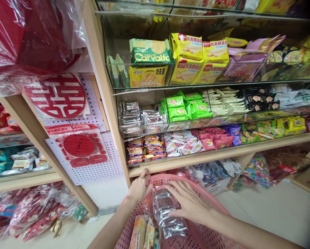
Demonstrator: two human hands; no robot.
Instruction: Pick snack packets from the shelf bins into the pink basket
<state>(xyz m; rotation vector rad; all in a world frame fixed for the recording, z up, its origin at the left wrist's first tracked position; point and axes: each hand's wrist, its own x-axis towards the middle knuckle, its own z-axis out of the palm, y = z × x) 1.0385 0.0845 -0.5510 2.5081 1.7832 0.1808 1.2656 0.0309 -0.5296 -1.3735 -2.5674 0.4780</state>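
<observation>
A pink perforated basket (206, 193) is at the bottom centre, below the shelves. Silver-wrapped packets (167, 211) lie in a row inside it, with other snack packs (143, 230) to their left. My right hand (189, 200) rests over the right side of the silver packets, its fingers spread. At the basket's upper left rim is my left hand (140, 186), one finger pointing up toward the shelf edge; its other fingers are bent and partly hidden beside the packets, so any hold is unclear.
Glass-fronted shelves hold green and yellow biscuit packs (151, 52), silver packets (141, 117) and green packets (183, 107). Red paper decorations (79, 145) hang on a pegboard at left. Bagged goods (37, 211) sit low at left. Floor tiles (279, 207) show at right.
</observation>
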